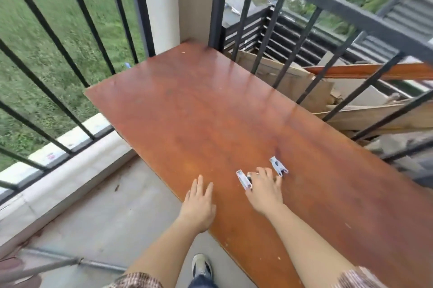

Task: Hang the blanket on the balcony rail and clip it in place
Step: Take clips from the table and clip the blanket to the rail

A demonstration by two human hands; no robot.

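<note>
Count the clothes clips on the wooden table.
2 in plain view, both on the wooden table: one clothes clip lies just left of the right hand, a second clothes clip lies by its fingertips on the right. Another may be hidden under the hand.

Reddish-brown wooden table [210, 111] fills the centre, with torn cardboard [293, 81] piled beyond it at two o'clock. Grass [46, 41] at ten, a pale column [159, 1] at twelve, a metal pipe [100, 264] at eight, one shoe [201, 266] at six.

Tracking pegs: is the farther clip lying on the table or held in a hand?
Lying on the table: the farther clip rests flat on the wood, beside the right hand.
</note>
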